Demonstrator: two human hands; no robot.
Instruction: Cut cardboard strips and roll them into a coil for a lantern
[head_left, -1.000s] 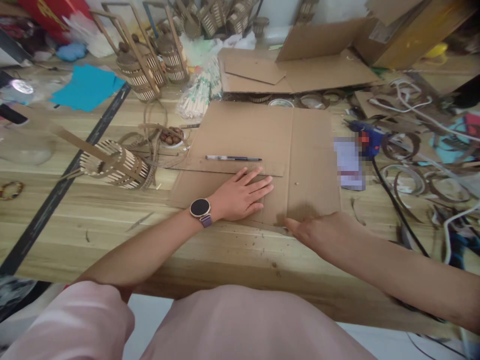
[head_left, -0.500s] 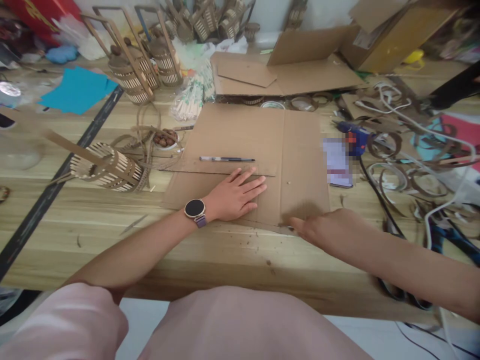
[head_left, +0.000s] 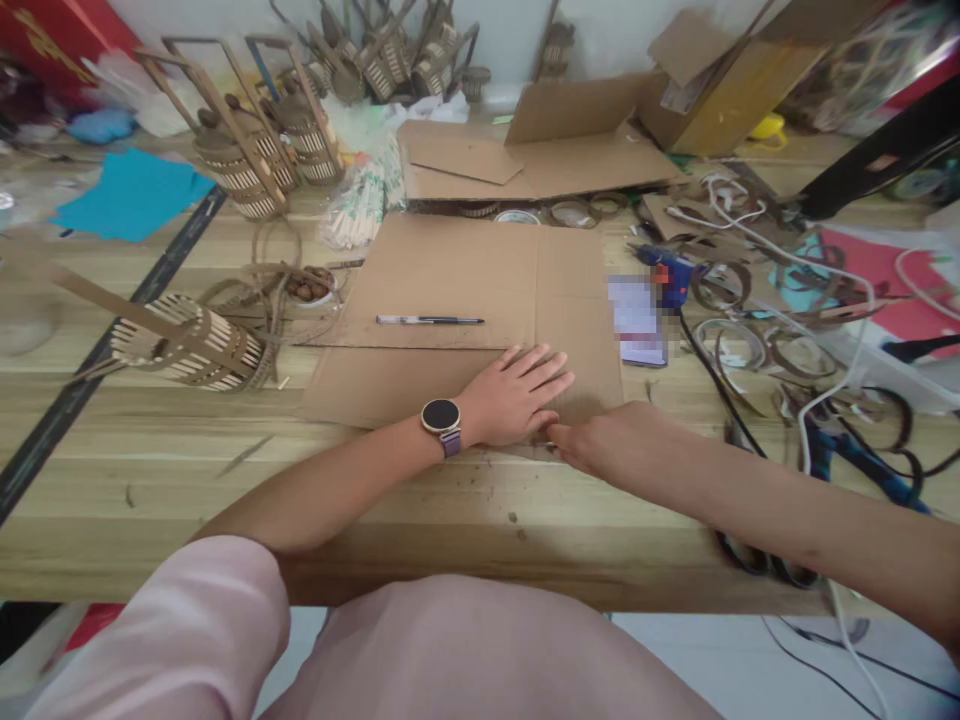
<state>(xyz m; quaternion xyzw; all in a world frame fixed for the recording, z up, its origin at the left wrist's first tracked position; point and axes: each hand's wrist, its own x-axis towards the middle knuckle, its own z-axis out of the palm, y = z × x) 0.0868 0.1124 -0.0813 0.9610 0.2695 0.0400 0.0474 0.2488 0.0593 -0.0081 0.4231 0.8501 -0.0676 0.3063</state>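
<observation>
The wooden table (head_left: 360,540) filled most of the view as I saw it from afar, its near edge crossing the lower part of the frame. The cardboard sheet (head_left: 450,265) lay flat on it at the centre of the frame, with a straight dark line running across its left part. Beyond it, at upper centre, I noted more cardboard (head_left: 592,170), one panel tilted up. A slatted basket (head_left: 214,345) rested on its side at left of centre, and blue paper (head_left: 135,195) lay at upper left.

The right hand (head_left: 604,440), right of centre, was at the sheet's near edge, its fingers curled together; I could not tell whether they clamped anything. The left hand (head_left: 519,400), just beside it, pressed palm down on the sheet, fingers a little apart, gripping nothing.

To the right of the sheet I made out a flat, pale object (head_left: 636,325), partly pixelated, and a blue tool (head_left: 679,284) near its top. A small bowl of brown nuts (head_left: 309,285) stood left of the sheet. The watch (head_left: 440,415) encircled the left wrist. The pen (head_left: 429,320) lay on the sheet, just above the dark line.
</observation>
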